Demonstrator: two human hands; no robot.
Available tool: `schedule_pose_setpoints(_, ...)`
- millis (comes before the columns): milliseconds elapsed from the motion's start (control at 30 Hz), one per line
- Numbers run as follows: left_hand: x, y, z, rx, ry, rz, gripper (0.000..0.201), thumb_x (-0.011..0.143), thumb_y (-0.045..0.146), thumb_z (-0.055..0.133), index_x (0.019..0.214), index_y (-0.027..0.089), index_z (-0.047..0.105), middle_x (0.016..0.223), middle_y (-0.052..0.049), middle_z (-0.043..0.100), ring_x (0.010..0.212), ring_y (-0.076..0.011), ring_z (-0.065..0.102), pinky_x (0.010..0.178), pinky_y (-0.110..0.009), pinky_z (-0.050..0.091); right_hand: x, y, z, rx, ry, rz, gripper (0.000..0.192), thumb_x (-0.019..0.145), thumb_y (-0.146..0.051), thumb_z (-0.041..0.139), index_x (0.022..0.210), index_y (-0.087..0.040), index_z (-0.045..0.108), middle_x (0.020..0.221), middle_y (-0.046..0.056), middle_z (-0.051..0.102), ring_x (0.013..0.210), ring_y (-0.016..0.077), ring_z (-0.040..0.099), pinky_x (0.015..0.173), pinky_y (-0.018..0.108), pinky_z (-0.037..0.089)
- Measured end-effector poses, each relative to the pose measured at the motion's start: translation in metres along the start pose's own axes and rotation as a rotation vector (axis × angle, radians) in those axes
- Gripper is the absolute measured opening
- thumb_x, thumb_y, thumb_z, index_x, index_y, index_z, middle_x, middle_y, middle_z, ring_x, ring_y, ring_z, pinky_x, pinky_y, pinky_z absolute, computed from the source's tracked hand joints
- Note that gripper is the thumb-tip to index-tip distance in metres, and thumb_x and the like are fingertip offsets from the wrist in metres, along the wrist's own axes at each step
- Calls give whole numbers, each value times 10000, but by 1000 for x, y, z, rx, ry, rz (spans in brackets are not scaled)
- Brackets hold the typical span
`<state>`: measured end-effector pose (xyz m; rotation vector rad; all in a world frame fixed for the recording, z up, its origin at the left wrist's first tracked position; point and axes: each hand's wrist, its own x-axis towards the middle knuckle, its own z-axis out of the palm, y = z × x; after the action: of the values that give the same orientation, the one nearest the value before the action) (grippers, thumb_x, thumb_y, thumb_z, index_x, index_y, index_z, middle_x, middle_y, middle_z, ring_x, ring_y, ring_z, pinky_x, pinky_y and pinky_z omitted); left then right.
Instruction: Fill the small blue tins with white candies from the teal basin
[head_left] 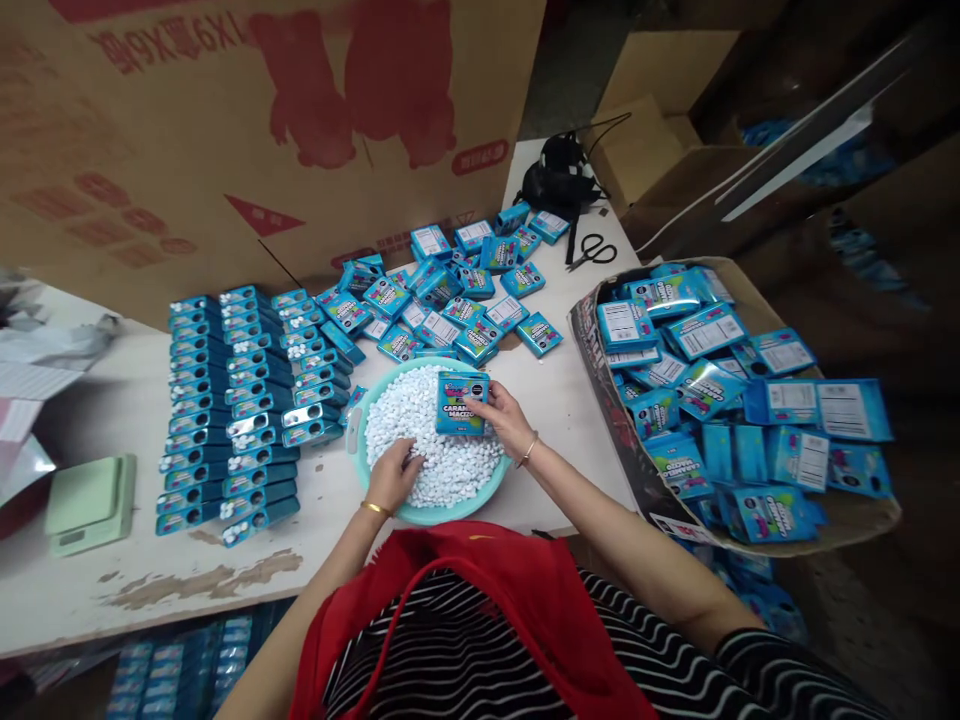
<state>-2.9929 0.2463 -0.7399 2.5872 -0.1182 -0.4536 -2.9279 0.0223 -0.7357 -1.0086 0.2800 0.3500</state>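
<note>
head view, and i take the teal basin (360,425) as my landmark for everything. largest thing i see is the big printed cardboard sheet (225,130) standing behind the basin, along the far side of the white table (150,570) that the basin sits on. to the right of the basin, past the table's edge, an open carton (600,400) is heaped with flat blue packets (705,330). left of the basin, filled blue boxes (225,410) lie in tidy rows, their open ends showing white. behind the basin a loose pile of blue boxes (450,300) is scattered, and further back right of it i see a black bundle of straps (559,175) with scissors (592,252) just beside it. far left of the basin sits a pale green scale (90,500).

inside the basin lies a mound of small white candies (442,440). my right hand (506,415) is over the basin's far right part, fingers gripping a small blue box (461,400) held upright above the candies, its printed face toward me. my left hand (394,478) is at the basin's near side, fingers curled down into the candies; i cannot tell whether it has any pinched. a gold bangle (375,508) rings the left wrist just outside the basin's near rim, and a thinner bracelet (529,450) sits on the right wrist at the basin's right rim.
</note>
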Motion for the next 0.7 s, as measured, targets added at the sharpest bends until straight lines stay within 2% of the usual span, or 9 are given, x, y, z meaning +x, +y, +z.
schedule_pose_setpoints(100, -7, 3, -14, -51, 2, 40, 304, 872, 363, 466, 1100, 176, 541, 1097, -95, 629, 990, -194, 593, 893, -343, 479, -17, -12, -17, -179, 22, -155, 485, 656, -402, 757, 1031, -215, 512, 1006, 32, 650, 941, 192, 619, 860, 361, 526)
schedule_pose_setpoints(233, -9, 17, -39, -103, 18, 140, 285, 875, 364, 484, 1071, 169, 553, 1045, -96, 636, 963, -191, 596, 875, -340, 475, -39, -29, -42, -651, 83, -461, 376, 739, -346, 691, 1048, -210, 524, 989, 43, 612, 890, 187, 581, 820, 340, 500)
schedule_pose_setpoints(333, -9, 34, -64, -78, 14, 220, 269, 884, 358, 496, 1071, 172, 552, 972, -73, 633, 885, -168, 595, 814, -310, 478, -49, -36, -53, -898, 76, -627, 286, 793, -261, 618, 1062, -210, 537, 982, 61, 597, 903, 205, 569, 813, 353, 487)
schedule_pose_setpoints(533, -4, 78, -108, 26, -70, 361, 271, 903, 374, 482, 1064, 170, 560, 851, -45, 613, 772, -144, 570, 710, -270, 465, -54, -32, -45, -1083, -3, -751, 341, 771, -130, 540, 1107, -191, 540, 1047, 99, 604, 994, 248, 552, 870, 407, 487)
schedule_pose_setpoints(700, 2, 111, -129, 328, -169, 405, 268, 910, 337, 433, 1078, 174, 565, 972, -76, 659, 888, -194, 617, 773, -314, 482, -54, -20, -31, -1126, -46, -777, 369, 751, -112, 518, 1110, -191, 547, 1057, 95, 614, 1009, 250, 548, 892, 413, 486)
